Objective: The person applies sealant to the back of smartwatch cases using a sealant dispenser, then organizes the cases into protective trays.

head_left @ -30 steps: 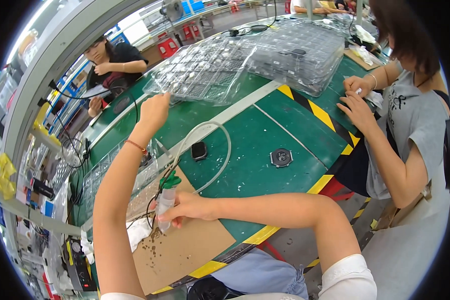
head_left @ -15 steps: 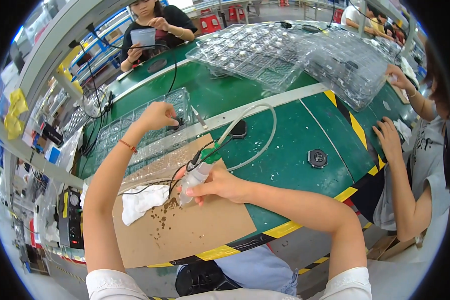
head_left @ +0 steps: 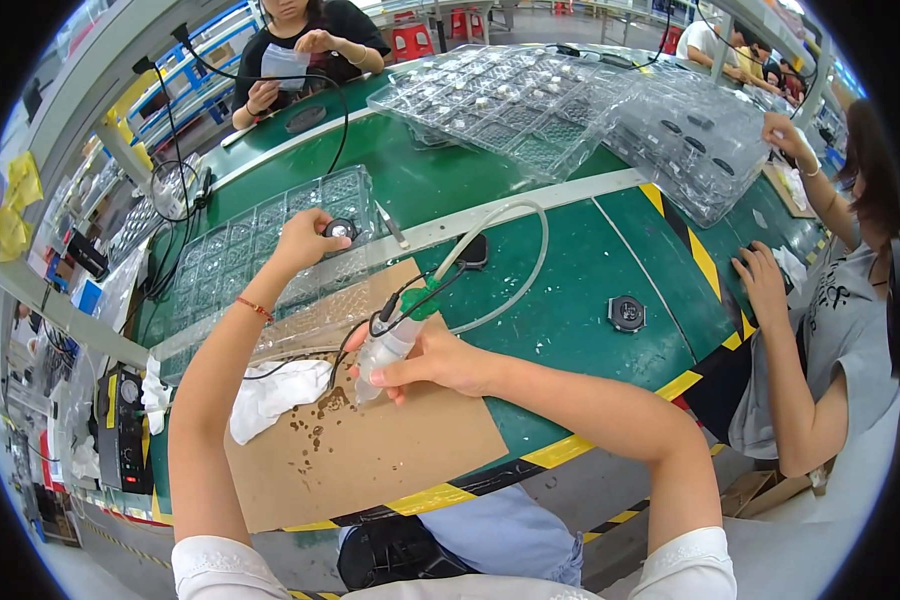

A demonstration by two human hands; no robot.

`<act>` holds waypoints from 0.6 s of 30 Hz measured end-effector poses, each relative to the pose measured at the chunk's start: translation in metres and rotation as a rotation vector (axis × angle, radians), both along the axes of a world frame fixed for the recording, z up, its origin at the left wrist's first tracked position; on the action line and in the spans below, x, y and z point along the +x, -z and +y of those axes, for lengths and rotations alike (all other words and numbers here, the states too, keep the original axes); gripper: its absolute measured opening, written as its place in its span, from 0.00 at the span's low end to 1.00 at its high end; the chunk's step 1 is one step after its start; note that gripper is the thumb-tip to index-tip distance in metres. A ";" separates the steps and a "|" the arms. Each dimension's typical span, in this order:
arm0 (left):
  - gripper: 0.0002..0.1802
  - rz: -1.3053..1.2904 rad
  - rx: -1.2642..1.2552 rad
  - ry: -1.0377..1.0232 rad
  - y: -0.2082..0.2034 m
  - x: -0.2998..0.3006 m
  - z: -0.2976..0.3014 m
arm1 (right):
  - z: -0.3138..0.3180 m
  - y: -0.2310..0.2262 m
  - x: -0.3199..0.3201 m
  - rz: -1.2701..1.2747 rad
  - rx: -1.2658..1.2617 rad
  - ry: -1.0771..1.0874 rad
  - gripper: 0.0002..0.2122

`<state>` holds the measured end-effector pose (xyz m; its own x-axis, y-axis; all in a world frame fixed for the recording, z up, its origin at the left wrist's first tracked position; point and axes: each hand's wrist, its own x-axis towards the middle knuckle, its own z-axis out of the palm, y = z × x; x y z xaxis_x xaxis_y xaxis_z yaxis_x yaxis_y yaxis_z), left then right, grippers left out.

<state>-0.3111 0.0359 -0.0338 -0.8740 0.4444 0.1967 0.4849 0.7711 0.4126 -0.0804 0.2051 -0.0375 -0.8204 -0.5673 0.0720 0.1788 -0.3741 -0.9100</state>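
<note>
My left hand [head_left: 303, 243] is over the near end of a clear compartment tray [head_left: 240, 240]. Its fingers pinch a round black watch-case-like part [head_left: 339, 229] with a pale centre. In my right hand [head_left: 440, 362] is a translucent dispensing syringe [head_left: 388, 343], tilted nozzle-down above a brown cardboard sheet [head_left: 420, 440]. A green cap [head_left: 422, 298] tops the syringe, and a clear hose [head_left: 542, 250] loops away from it. Dark wet-looking drops spot the cardboard below the nozzle. Beside them lies a crumpled white cloth [head_left: 275, 400].
Two black watch-like parts, one dark [head_left: 472, 251] and one octagonal [head_left: 627, 314], lie on the green mat. A white-handled tool [head_left: 392, 226] rests by the tray. Stacked clear trays [head_left: 500, 100] stand farther back. A black control box [head_left: 122, 430] sits at left. Co-workers sit opposite and at right.
The black part in my left hand has turned, and its face with the pale centre now shows. My right hand keeps the syringe in nearly the same place. The whole view has shifted slightly.
</note>
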 end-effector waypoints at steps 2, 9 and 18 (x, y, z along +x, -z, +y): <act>0.25 0.001 0.026 -0.006 0.001 -0.003 -0.002 | 0.000 0.001 0.000 0.006 -0.011 0.000 0.18; 0.19 0.231 -0.094 0.263 -0.023 0.021 0.014 | -0.002 0.004 -0.001 0.015 -0.033 0.000 0.18; 0.22 0.513 -0.562 0.758 -0.055 0.030 0.025 | -0.004 0.010 -0.001 0.006 -0.062 -0.016 0.19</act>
<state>-0.2810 0.0606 0.0214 -0.2034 0.9772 0.0606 0.9312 0.2122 -0.2963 -0.0818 0.2011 -0.0477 -0.8104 -0.5749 0.1126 0.1796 -0.4268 -0.8863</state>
